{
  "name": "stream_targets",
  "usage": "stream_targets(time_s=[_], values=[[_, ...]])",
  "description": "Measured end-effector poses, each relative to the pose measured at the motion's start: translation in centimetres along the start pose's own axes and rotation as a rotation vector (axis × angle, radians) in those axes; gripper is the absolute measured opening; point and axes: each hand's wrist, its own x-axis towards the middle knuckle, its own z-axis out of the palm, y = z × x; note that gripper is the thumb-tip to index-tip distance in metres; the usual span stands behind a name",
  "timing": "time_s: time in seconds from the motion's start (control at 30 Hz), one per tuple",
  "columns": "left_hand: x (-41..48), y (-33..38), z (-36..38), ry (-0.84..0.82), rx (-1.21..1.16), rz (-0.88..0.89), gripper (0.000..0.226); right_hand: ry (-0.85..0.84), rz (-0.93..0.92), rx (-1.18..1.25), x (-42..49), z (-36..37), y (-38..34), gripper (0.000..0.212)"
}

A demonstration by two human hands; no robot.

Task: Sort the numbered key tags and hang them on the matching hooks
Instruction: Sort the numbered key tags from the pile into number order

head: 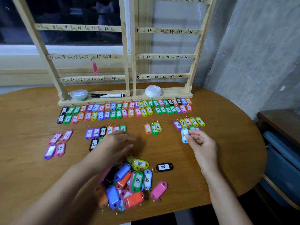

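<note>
A heap of unsorted coloured key tags (128,184) lies near the table's front edge. Sorted tags lie in two numbered rows (125,109) below the wooden hook rack (129,62), with smaller groups of thirties (103,131) and forties (189,122) further forward. One pink tag (95,68) hangs on the rack near hook 17. My right hand (200,143) pinches a light blue tag (184,135) just below the forties group. My left hand (116,143) hovers flat over the thirties group with its fingers spread, covering some of those tags.
A black tag marked 36 (164,167) lies alone right of the heap. Pink and purple tags (58,143) sit at the left. On the rack's base rest a small bowl (79,94), a black marker (108,95) and white lids (153,91). Blue bins (282,168) stand off the table's right edge.
</note>
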Motion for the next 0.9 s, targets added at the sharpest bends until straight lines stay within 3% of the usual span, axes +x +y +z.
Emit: stream_targets(time_s=[0.2,0.33,0.43,0.6,0.7,0.8,0.9], values=[[-3.7,0.8,-0.5,0.057,-0.089,-0.112,0.018,-0.145,-0.025,-0.118,-2.0,3.4,-1.1,0.023],[-5.1,1.3,-0.5,0.129,-0.107,-0.155,0.013,-0.168,-0.044,-0.366,-2.1,5.6,-1.7,0.011],[-6.0,1.2,-0.4,0.163,-0.148,-0.189,0.017,-0.171,-0.077,-0.526,-2.1,6.1,-2.5,0.015],[-6.9,1.0,0.0,0.210,-0.186,-0.216,0.012,-0.170,-0.156,-0.390,-3.3,5.6,-2.5,0.012],[-7.2,1.1,-0.1,0.213,-0.215,-0.222,0.011,-0.330,-0.250,-0.342,-5.2,5.4,-2.9,0.011],[-7.6,1.3,-0.1,0.178,-0.224,-0.212,0.011,-0.463,-0.335,-0.470,-6.7,5.3,-3.2,0.012],[-7.7,1.5,-0.1,0.127,-0.199,-0.211,0.030,-0.524,-0.358,-0.627,-7.2,5.4,-3.8,0.021]])
